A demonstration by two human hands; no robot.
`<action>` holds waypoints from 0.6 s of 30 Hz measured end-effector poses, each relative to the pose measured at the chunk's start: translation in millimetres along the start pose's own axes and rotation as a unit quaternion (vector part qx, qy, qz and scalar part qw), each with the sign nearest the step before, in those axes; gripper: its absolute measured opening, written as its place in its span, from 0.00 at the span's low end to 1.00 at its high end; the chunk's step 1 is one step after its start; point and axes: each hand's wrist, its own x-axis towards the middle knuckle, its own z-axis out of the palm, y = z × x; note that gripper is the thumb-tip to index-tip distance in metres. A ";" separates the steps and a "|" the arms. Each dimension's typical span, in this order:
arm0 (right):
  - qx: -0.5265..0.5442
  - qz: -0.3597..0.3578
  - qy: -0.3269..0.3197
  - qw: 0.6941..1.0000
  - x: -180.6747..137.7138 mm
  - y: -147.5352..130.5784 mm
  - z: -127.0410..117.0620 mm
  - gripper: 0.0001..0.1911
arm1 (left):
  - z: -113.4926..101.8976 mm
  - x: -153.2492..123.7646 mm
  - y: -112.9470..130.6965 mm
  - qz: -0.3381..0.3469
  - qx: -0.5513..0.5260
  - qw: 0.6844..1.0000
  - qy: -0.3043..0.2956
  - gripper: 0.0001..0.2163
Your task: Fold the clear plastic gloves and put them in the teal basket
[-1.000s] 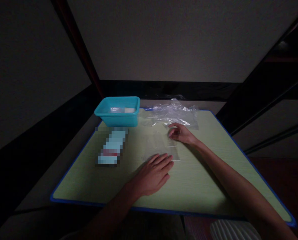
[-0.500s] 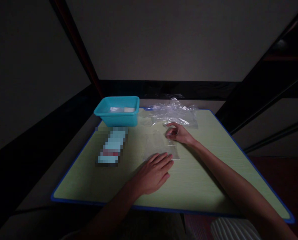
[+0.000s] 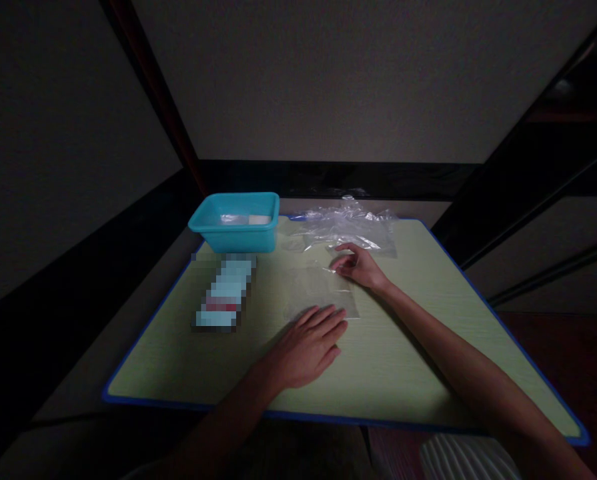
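A clear flat plastic bag (image 3: 318, 288) lies on the pale green table (image 3: 408, 347) in the middle. My left hand (image 3: 308, 347) rests flat on the table, fingers stretched out, with the fingertips on the bag's near edge. My right hand (image 3: 358, 267) has its fingers pinched together on the bag's far right corner, which is raised a little off the table.
A turquoise plastic tub (image 3: 237, 221) stands at the far left of the table with something pale inside. A heap of crumpled clear plastic bags (image 3: 348, 227) lies at the far edge. A blurred flat packet (image 3: 224, 293) lies left of the bag. The table has a blue rim.
My right hand has shifted slightly left and pinched up the bag's far corner, which now lifts a little. My left hand has stayed in place.
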 end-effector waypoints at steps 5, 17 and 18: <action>-0.028 -0.015 0.022 0.999 1.0 3.4 0.1 0.16 | -1.2 0.5 1.6 -0.001 -0.004 1.000 -0.005 0.19; -0.140 -0.091 0.115 0.979 -0.2 1.1 -3.8 0.15 | -0.4 -2.1 1.2 0.008 0.003 1.000 0.018 0.19; -0.154 -0.096 0.118 0.976 -0.4 1.2 -4.4 0.14 | -0.5 -2.2 1.5 0.010 0.005 1.000 0.023 0.19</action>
